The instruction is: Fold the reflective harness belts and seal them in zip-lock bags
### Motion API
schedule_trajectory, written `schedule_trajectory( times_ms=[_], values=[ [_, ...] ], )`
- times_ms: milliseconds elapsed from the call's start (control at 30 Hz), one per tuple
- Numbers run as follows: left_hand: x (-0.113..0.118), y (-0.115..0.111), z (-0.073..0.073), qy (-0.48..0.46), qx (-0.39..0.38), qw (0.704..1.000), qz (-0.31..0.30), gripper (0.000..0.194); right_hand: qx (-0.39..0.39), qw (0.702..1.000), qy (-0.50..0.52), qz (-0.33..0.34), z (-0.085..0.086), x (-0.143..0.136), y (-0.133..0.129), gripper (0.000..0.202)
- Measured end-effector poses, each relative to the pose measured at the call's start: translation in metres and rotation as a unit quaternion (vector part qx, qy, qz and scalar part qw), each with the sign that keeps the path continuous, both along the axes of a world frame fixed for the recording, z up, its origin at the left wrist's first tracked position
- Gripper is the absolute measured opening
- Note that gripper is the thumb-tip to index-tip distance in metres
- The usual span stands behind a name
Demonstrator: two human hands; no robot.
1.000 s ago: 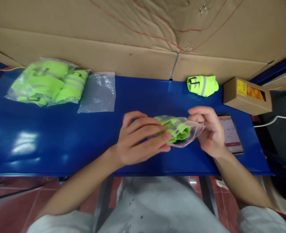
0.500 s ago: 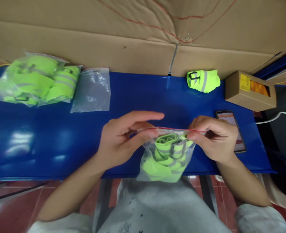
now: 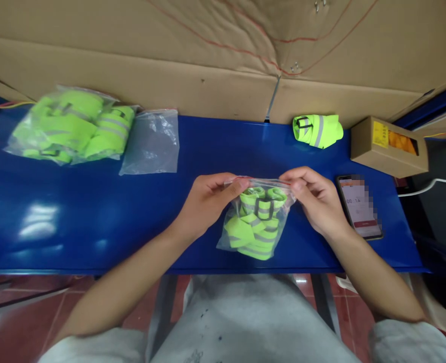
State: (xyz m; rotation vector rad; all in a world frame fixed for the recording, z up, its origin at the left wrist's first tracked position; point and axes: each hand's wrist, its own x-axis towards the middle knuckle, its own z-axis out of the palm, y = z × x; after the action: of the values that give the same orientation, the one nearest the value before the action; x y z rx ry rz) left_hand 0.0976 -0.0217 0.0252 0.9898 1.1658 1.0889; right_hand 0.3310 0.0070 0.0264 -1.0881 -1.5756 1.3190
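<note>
A clear zip bag (image 3: 228, 233) with a red line along its top hangs between my hands above the blue table (image 3: 203, 146). Inside it lies a rolled neon-yellow reflective strap (image 3: 258, 239) with grey stripes and a black buckle. My left hand (image 3: 211, 201) pinches the top left corner of the bag, thumb in front. At the top right corner, my right hand (image 3: 317, 201) grips the edge between thumb and fingers.
Bagged neon straps (image 3: 67, 126) lie at the back left, beside a flat clear zip bag (image 3: 152, 143). Another rolled strap (image 3: 319, 131) sits at the back right near a cardboard box (image 3: 389, 148). A phone (image 3: 359, 206) lies right of my right hand.
Both hands have moved up and away from me with the bag. My left index finger, stretched out before, is now closed on the bag's top edge.
</note>
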Motion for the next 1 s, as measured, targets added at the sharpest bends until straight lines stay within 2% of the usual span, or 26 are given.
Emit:
schedule_trajectory(
  times_ms=[67, 167, 233, 400, 500, 633, 767, 1000],
  values=[
    [-0.001, 0.0, 0.001, 0.028, 0.031, 0.999, 0.031, 0.027, -0.033, 0.999, 0.02, 0.024, 0.0, 0.004, 0.005, 0.029],
    [-0.001, 0.004, -0.001, 0.009, 0.036, 0.999, 0.033, 0.03, -0.027, 0.999, 0.016, 0.02, 0.001, 0.006, 0.008, 0.026],
    [0.0, 0.005, -0.003, -0.038, 0.003, 0.999, 0.015, 0.033, 0.001, 1.0, -0.001, 0.003, 0.002, 0.005, 0.006, 0.025],
    [0.007, 0.002, -0.007, -0.14, -0.086, 0.983, -0.084, 0.045, 0.106, 0.992, -0.065, 0.004, -0.003, 0.003, -0.005, 0.022],
    [0.011, -0.001, -0.009, -0.147, -0.113, 0.98, -0.068, 0.039, 0.137, 0.986, -0.09, -0.006, -0.008, 0.002, -0.006, 0.022],
    [0.012, -0.002, -0.009, -0.123, -0.1, 0.987, -0.018, 0.032, 0.093, 0.994, -0.065, 0.009, -0.009, 0.0, -0.003, 0.02],
    [0.012, -0.004, -0.009, -0.092, -0.071, 0.993, -0.026, 0.032, 0.038, 0.998, -0.027, 0.03, -0.007, -0.001, -0.001, 0.022],
    [0.015, -0.003, -0.013, -0.105, -0.082, 0.991, -0.019, 0.033, -0.021, 0.999, -0.01, 0.034, -0.009, -0.002, 0.002, 0.026]
  ],
)
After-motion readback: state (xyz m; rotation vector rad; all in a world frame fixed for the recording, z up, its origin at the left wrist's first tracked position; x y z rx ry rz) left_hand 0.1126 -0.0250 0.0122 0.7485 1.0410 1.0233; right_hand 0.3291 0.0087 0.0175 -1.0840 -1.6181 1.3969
